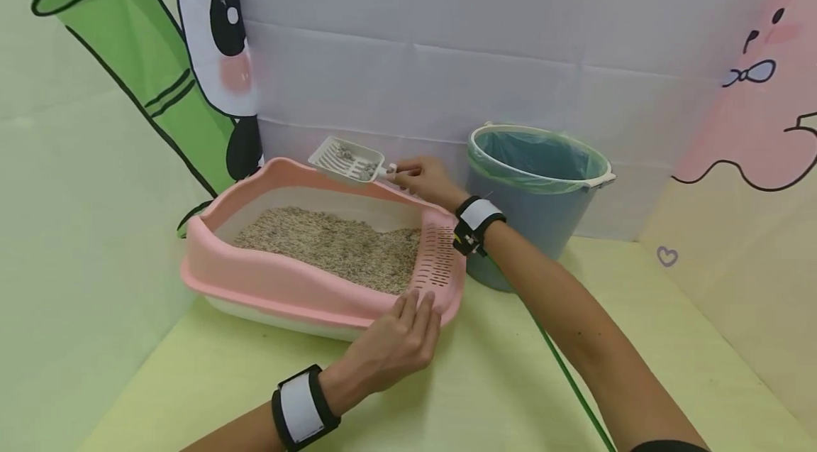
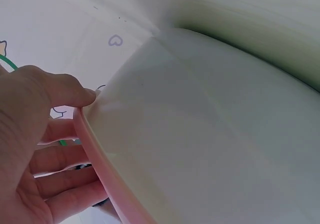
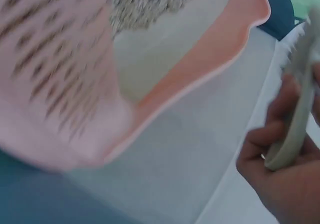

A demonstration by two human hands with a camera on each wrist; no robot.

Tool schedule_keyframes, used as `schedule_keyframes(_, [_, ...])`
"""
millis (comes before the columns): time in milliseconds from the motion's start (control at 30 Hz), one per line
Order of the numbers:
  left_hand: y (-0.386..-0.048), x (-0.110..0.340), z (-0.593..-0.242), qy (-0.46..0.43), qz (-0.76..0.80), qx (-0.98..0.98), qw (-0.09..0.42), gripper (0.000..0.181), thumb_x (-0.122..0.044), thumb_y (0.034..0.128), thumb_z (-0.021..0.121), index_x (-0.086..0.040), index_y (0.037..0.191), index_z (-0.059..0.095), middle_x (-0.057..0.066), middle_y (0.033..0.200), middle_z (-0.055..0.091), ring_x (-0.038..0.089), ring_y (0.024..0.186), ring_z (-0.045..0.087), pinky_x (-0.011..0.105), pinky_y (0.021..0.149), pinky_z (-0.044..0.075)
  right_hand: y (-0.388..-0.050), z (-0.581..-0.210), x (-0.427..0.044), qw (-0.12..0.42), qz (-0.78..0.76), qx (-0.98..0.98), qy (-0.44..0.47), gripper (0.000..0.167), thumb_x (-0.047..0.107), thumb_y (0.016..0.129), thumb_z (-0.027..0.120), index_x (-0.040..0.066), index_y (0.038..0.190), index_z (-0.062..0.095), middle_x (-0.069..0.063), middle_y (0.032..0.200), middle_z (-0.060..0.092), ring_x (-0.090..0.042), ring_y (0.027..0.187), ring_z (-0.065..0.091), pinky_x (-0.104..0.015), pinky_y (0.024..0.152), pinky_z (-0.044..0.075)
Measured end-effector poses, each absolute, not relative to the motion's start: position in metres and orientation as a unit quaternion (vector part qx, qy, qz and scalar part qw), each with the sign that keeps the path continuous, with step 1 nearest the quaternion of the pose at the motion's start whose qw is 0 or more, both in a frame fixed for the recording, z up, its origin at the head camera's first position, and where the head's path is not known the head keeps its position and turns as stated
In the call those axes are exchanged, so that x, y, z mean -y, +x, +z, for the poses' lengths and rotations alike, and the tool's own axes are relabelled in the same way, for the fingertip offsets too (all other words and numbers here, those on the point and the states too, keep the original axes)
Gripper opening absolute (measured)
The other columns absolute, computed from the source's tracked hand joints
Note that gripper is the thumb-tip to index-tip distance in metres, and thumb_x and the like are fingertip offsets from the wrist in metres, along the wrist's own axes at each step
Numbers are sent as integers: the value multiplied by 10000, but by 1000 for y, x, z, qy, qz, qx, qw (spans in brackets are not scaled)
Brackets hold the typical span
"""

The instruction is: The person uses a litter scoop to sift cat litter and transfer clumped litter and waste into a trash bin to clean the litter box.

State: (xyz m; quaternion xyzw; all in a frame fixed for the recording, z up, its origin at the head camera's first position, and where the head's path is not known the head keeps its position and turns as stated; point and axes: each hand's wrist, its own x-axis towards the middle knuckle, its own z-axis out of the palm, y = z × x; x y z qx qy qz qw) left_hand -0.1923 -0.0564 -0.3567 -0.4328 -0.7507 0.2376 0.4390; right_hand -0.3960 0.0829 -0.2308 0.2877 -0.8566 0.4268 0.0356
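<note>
A pink-and-white cat litter box (image 1: pixel 255 271) with grey-brown litter (image 1: pixel 325 243) in it stands on the table. My left hand (image 1: pixel 394 340) grips its near right corner; in the left wrist view the thumb (image 2: pixel 72 90) lies on the pale underside and the fingers on the pink rim. My right hand (image 1: pixel 429 181) holds a pale slotted litter scoop (image 1: pixel 347 162) by the handle above the box's back rim. Greyish clumps of litter lie in the scoop. Blurred in the right wrist view, the scoop's handle (image 3: pixel 295 139) sits within curled fingers.
Right behind the box stands a blue-grey trash bin (image 1: pixel 536 218), lined with a thin green bag (image 1: pixel 542 147). The box's right end has a slotted pink step (image 1: pixel 439 260). Cartoon-printed cloth (image 1: pixel 408 83) hangs close behind. A green cord (image 1: pixel 568 374) runs below the right forearm.
</note>
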Motion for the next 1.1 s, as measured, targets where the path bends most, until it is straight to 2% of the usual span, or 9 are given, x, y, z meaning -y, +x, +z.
schedule_keyframes(167, [-191,58,-357,-432,239,759,425,359,-138,1060,448,-41,1252,737,158,1258,769,303,1099,778,374,961,646,-387,-213,-114,-9,290,899,329,225,235,1011,680,74,1060,829,-120,914,782,-329,845,702,-401,761,602])
schedule_keyframes(333, [-193,60,-357,-434,237,757,427,474,-65,1082,296,-38,1248,739,164,1257,768,306,1097,779,379,955,649,-375,-197,-128,-21,200,922,332,175,222,978,703,116,1002,840,-38,958,792,-177,766,693,-249,668,545])
schedule_keyframes(433, [-194,59,-357,-434,235,756,430,593,-16,1077,172,-37,1250,739,164,1256,768,306,1097,778,379,954,649,-369,-189,-132,-19,163,931,326,171,231,967,709,116,986,835,-33,957,770,-146,759,672,-229,649,515])
schedule_keyframes(533, [-193,58,-358,-434,234,755,432,615,-9,1074,149,-33,1248,738,161,1251,771,305,1094,779,376,947,651,-364,-183,-137,-17,143,936,320,178,253,969,718,119,979,834,-36,901,755,-138,732,646,-233,631,487])
schedule_keyframes(800, [-193,57,-356,-435,237,755,429,345,-130,1052,475,-29,1253,736,166,1254,769,307,1093,780,383,958,648,-357,-170,-150,0,142,942,305,210,266,978,722,119,1078,834,-58,921,801,-186,801,739,-239,658,515])
schedule_keyframes(867, [-194,57,-356,-433,237,756,430,361,-116,1063,442,-30,1253,737,166,1257,768,306,1095,780,383,962,646,-354,-168,-153,4,154,940,304,205,265,973,731,127,1080,838,-65,914,805,-220,811,747,-248,653,512])
schedule_keyframes(967, [-194,57,-357,-431,238,754,434,475,-59,1088,294,-32,1253,739,162,1254,770,300,1093,780,377,959,647,-350,-171,-157,5,186,937,297,205,262,973,734,120,1077,839,-54,882,798,-240,806,734,-263,656,520])
schedule_keyframes(1033, [-193,57,-357,-431,238,754,436,562,-25,1086,202,-33,1251,740,160,1251,771,298,1089,780,373,956,648,-347,-174,-159,2,210,935,287,212,277,976,734,120,1073,839,-39,854,783,-231,800,714,-275,665,526])
schedule_keyframes(1100, [-193,56,-358,-432,236,754,436,586,-15,1082,178,-32,1250,740,161,1250,772,300,1087,781,374,955,649,-343,-177,-161,-2,233,932,276,224,302,984,729,135,1088,836,-31,850,770,-211,797,695,-295,688,541])
